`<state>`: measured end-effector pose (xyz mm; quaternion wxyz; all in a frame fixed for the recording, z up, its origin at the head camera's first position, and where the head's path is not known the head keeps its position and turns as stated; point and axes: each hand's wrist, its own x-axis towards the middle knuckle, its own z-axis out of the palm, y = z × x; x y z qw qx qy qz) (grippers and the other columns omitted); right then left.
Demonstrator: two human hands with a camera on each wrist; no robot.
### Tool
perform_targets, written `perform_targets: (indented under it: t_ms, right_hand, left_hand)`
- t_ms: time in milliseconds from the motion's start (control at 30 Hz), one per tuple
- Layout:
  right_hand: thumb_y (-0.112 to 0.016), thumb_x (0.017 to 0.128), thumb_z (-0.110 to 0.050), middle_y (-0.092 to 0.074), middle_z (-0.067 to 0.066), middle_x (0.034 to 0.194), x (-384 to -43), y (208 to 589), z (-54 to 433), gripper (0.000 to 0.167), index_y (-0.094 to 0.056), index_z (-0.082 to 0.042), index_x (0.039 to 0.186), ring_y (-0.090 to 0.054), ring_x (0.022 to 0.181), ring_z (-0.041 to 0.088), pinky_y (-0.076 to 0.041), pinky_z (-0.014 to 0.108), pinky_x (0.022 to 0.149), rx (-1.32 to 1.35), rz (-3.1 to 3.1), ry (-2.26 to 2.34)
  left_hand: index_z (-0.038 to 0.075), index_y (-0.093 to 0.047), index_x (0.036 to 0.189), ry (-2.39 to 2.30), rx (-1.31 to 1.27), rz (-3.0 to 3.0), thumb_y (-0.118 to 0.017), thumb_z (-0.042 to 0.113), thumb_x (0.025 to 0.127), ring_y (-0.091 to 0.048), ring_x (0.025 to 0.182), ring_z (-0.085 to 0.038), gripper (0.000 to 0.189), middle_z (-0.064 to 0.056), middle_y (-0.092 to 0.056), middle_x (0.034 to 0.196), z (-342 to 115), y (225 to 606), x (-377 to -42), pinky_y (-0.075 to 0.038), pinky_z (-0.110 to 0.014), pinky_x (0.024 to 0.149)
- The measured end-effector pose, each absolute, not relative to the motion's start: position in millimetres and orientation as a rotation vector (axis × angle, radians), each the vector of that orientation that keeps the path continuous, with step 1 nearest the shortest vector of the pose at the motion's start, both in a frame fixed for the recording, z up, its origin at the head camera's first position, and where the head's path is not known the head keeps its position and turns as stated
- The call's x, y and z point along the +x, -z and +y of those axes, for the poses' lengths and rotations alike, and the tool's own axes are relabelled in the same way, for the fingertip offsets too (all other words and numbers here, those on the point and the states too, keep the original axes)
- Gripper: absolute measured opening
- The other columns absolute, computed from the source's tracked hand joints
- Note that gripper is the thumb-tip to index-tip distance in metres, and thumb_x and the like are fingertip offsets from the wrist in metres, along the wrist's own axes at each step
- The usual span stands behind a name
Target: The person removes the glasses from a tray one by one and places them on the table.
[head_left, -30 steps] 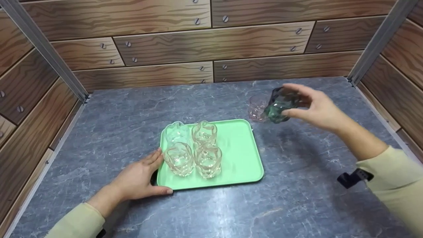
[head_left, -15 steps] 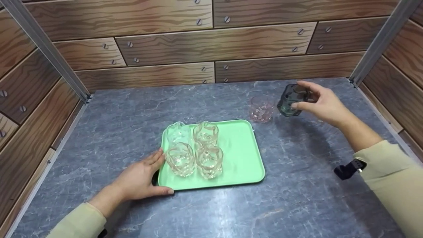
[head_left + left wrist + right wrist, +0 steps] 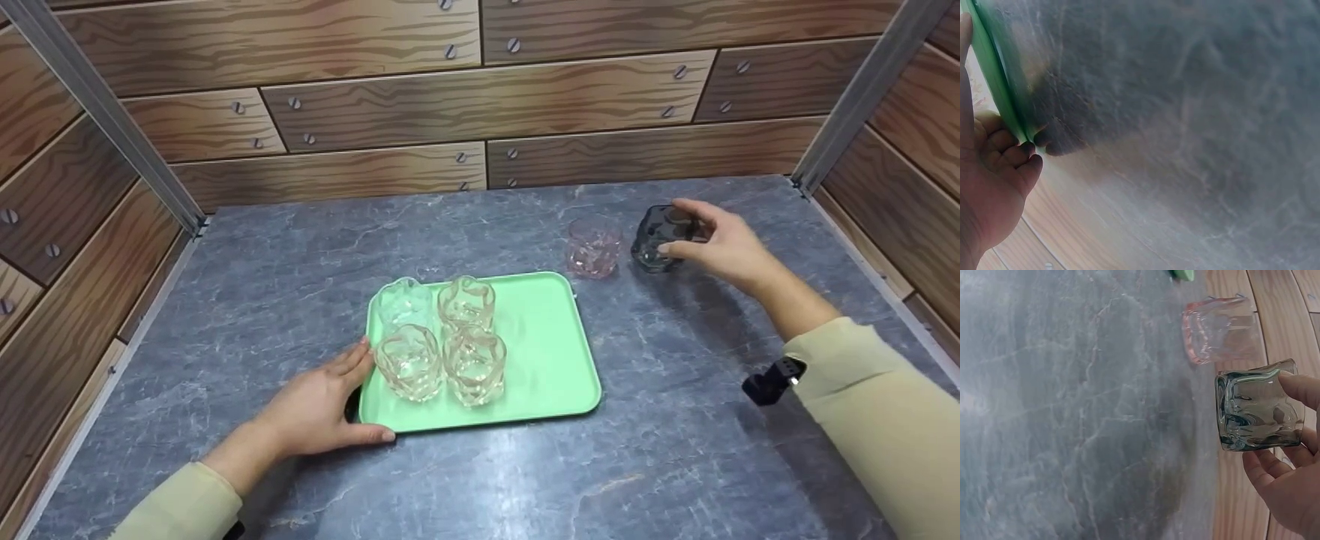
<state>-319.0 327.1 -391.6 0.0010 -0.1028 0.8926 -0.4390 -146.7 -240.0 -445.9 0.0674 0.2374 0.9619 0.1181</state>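
Note:
My right hand (image 3: 724, 251) holds a dark grey glass (image 3: 651, 241) by its side at the back right, low over the table. The right wrist view shows this see-through glass (image 3: 1258, 408) between thumb and fingers. Just left of it stands a pink glass (image 3: 592, 247). My left hand (image 3: 315, 401) grips the near left corner of a green tray (image 3: 547, 360), thumb along the front edge and fingers at the left side. In the left wrist view, curled fingers meet the tray's rim (image 3: 1002, 84). On the tray's left half stand a bluish glass (image 3: 405, 304) and several clear glasses (image 3: 474, 367).
The grey marble-patterned table (image 3: 300, 240) is bounded by wood-patterned walls (image 3: 375, 112) at the back and sides. Metal posts (image 3: 112, 120) mark the back corners. A black strap device (image 3: 772, 381) hangs at the right sleeve.
My right hand has carried the dark glass to the right, away from the pink glass, then lowered it toward the table. The left hand and tray have stayed in place.

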Motion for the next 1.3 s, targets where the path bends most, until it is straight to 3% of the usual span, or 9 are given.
perform_targets:
  t_ms: [367,533,633,833,1133,1233,1300]
  right_hand:
    - [-0.080,0.095,-0.013,-0.047,0.031,0.156,-326.1,406.7,326.1,0.085,-0.033,0.002,0.164,-0.053,0.134,0.044,-0.042,0.011,0.090,-0.314,2.757,1.412]
    - [-0.080,0.095,-0.015,-0.046,0.031,0.157,-326.4,408.2,325.8,0.085,-0.034,0.002,0.164,-0.052,0.136,0.045,-0.045,0.037,0.110,-0.298,2.780,1.373]
    - [-0.080,0.095,-0.014,-0.045,0.031,0.158,-326.9,409.7,325.9,0.085,-0.033,0.003,0.164,-0.051,0.138,0.046,-0.043,0.048,0.114,-0.295,2.775,1.370]
    - [-0.080,0.095,-0.014,-0.045,0.031,0.157,-326.9,410.9,325.8,0.085,-0.033,0.003,0.164,-0.051,0.138,0.046,-0.044,0.038,0.111,-0.297,2.768,1.386]
    - [-0.080,0.095,-0.013,-0.043,0.032,0.159,-326.2,411.0,324.6,0.084,-0.034,0.004,0.163,-0.048,0.141,0.049,-0.036,0.059,0.119,-0.312,2.754,1.408]
    - [-0.080,0.096,-0.014,-0.042,0.033,0.160,-326.6,412.0,325.6,0.084,-0.033,0.004,0.163,-0.048,0.141,0.049,-0.038,0.057,0.119,-0.315,2.749,1.411]
    - [-0.080,0.096,-0.014,-0.041,0.033,0.160,-326.9,412.6,326.4,0.084,-0.033,0.003,0.163,-0.048,0.141,0.049,-0.042,0.048,0.118,-0.314,2.742,1.414]
  left_hand:
    - [-0.002,-0.034,0.163,-0.358,0.709,2.896,-0.063,0.087,0.083,-0.035,0.152,-0.045,0.124,-0.024,-0.024,0.171,-240.2,445.2,-146.1,-0.040,-0.062,0.116]
    - [-0.002,-0.034,0.163,-0.351,0.713,2.898,-0.063,0.087,0.083,-0.035,0.152,-0.044,0.124,-0.024,-0.024,0.171,-239.9,445.3,-145.8,-0.040,-0.061,0.116]
    - [-0.002,-0.033,0.164,-0.351,0.711,2.895,-0.062,0.088,0.083,-0.034,0.153,-0.044,0.124,-0.024,-0.023,0.171,-239.7,445.2,-145.8,-0.039,-0.061,0.117]
    - [-0.002,-0.033,0.163,-0.347,0.718,2.898,-0.062,0.088,0.083,-0.035,0.152,-0.044,0.124,-0.024,-0.024,0.171,-239.9,445.1,-145.7,-0.039,-0.061,0.117]
    - [-0.003,-0.033,0.163,-0.332,0.740,2.918,-0.062,0.088,0.083,-0.036,0.152,-0.044,0.124,-0.025,-0.025,0.170,-240.3,446.4,-146.1,-0.040,-0.060,0.117]
    - [-0.003,-0.033,0.163,-0.331,0.736,2.918,-0.062,0.088,0.083,-0.036,0.152,-0.044,0.124,-0.025,-0.025,0.170,-240.4,446.6,-146.0,-0.039,-0.061,0.117]
    - [-0.002,-0.033,0.163,-0.330,0.733,2.918,-0.062,0.088,0.083,-0.036,0.152,-0.044,0.124,-0.025,-0.025,0.170,-240.5,446.9,-146.0,-0.039,-0.061,0.117]
